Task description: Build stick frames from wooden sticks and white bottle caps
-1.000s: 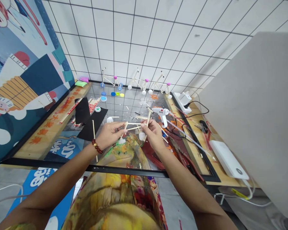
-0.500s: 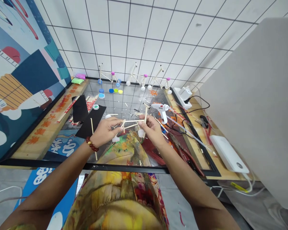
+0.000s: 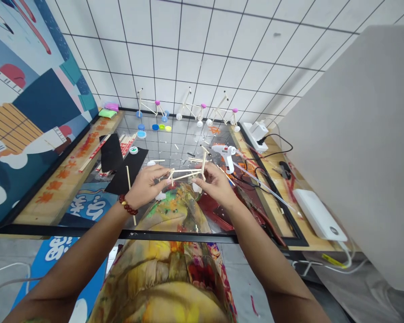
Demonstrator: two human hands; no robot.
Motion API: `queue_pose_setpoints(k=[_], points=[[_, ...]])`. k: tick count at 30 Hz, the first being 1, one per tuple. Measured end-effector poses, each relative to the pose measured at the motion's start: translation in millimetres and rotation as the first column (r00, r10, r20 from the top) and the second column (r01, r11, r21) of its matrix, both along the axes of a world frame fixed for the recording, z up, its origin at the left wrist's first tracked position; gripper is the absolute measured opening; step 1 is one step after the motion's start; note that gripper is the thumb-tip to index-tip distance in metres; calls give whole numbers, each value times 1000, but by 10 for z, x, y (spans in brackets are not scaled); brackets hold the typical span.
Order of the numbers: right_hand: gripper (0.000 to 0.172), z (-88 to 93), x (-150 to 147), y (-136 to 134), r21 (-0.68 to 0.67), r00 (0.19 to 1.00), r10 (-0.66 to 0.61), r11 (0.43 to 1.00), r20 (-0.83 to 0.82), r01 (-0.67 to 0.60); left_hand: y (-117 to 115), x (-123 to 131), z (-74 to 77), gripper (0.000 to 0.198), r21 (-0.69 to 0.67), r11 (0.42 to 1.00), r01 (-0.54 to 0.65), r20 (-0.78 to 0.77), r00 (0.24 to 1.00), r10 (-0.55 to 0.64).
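Observation:
Between my hands is a small bicycle model [image 3: 187,171] made of pale wooden sticks, with white bottle caps as wheels. My left hand [image 3: 148,183] pinches its left end, near the short crossing sticks. My right hand [image 3: 218,183] grips the right end, close to the upright stick with a dark-tipped handlebar. A white cap [image 3: 197,186] shows below my right fingers, and another white cap [image 3: 160,196] below the left ones. Just beyond my right hand lies a white glue gun [image 3: 225,154]. One loose stick [image 3: 128,177] lies by my left wrist.
Several finished stick bicycles [image 3: 188,105] stand along the back edge. Coloured caps [image 3: 155,127], black sheets [image 3: 126,170] and wrapped chopsticks [image 3: 126,146] lie at the left. Pliers [image 3: 261,217], cables [image 3: 276,137] and a white power bank [image 3: 319,215] are on the right.
The model's right end has turned slightly as my right fingers shift from its upright stick to lower on the frame. My left hand keeps its hold.

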State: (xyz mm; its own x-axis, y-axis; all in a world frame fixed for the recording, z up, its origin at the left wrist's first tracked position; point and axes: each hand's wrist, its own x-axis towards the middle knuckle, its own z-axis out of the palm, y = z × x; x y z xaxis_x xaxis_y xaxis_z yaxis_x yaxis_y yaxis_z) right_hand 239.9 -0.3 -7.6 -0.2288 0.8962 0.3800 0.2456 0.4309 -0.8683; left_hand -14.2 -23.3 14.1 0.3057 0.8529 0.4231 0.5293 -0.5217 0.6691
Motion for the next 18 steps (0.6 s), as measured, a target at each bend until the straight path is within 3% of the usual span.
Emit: queue_pose_setpoints(k=[3, 8, 10, 18], points=[[35, -35, -41, 48, -21, 998, 12, 1000, -61, -13, 6, -6, -23, 29, 31, 999, -7, -13, 1000, 7], [78, -68, -1, 41, -181, 991, 74, 979, -114, -94, -3, 5, -43, 31, 23, 1000, -14, -12, 1000, 14], [87, -54, 54, 27, -225, 985, 107, 965, -135, -135, -7, 12, -40, 30, 19, 1000, -19, -12, 1000, 19], [62, 51, 154, 57, -353, 958, 179, 901, -224, -251, -6, 0, -55, 34, -1, 1000, 5, 5, 1000, -5]])
